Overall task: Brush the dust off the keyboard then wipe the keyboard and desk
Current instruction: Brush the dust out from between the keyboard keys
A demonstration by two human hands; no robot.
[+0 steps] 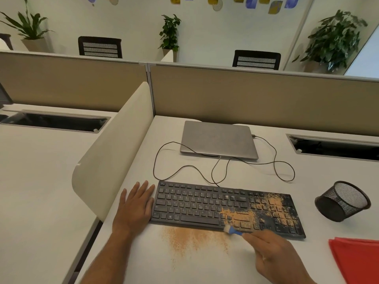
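bare desk (205,267) in front, mesh cup (343,201) right

From my remote seat, the keyboard (225,208) lay on the table (205,267) before the laptop (218,139), with a mesh cup (342,200) tipped over to its right and dust (194,238) spread in front.

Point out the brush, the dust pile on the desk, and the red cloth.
brush (232,230): head view, on its blue ferrule just behind the bristles.
dust pile (192,237): head view, middle of the orange patch on the desk.
red cloth (356,257): head view, its flat upper surface.
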